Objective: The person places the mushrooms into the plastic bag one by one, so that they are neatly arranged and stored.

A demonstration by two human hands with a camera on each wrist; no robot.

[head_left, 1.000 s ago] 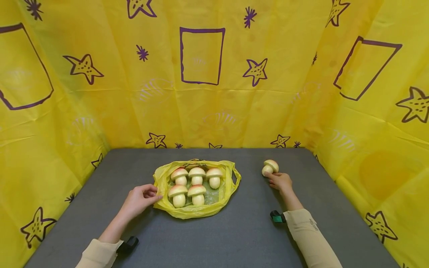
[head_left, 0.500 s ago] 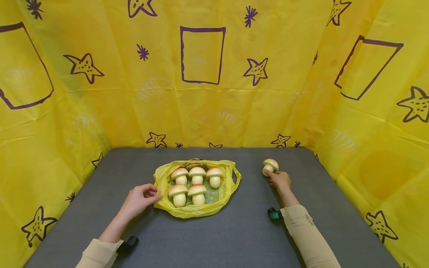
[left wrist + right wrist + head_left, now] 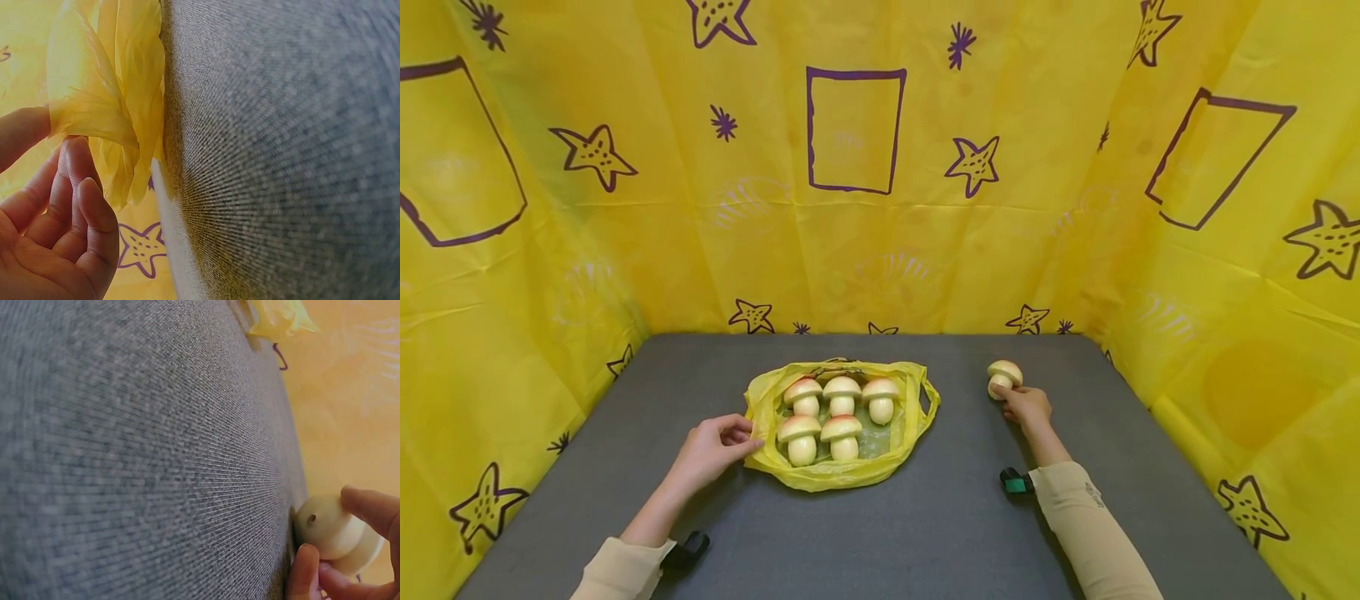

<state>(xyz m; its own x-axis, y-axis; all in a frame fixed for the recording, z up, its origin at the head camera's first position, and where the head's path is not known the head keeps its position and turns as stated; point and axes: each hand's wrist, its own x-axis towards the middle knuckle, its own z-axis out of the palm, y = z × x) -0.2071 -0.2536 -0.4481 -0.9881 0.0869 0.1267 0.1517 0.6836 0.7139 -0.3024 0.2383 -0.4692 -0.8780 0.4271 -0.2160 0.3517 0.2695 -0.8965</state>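
Note:
A yellow plastic bag (image 3: 842, 478) lies open near the middle of the table. Inside it are several toy mushrooms (image 3: 841, 389) with pale stems and reddish caps, in two rows. My left hand (image 3: 711, 450) pinches the bag's left rim between thumb and fingers; the left wrist view shows the thin yellow film (image 3: 94, 106) between them. Off to the right of the bag, my right hand (image 3: 1028, 407) holds a single toy mushroom (image 3: 1004, 372) by its stem. In the right wrist view the stem's rounded end (image 3: 328, 528) faces the camera, close to the table surface.
The table (image 3: 880, 542) has a dark grey fabric top. Yellow cloth walls (image 3: 917, 233) with purple drawings rise at its back and both sides. A loop handle (image 3: 931, 400) of the bag sticks out to the right. Black straps (image 3: 1017, 483) sit at both wrists.
Both hands keep their hold, the left on the bag's rim and the right on the toy mushroom. The right forearm has shifted slightly left; the head view has tilted a little.

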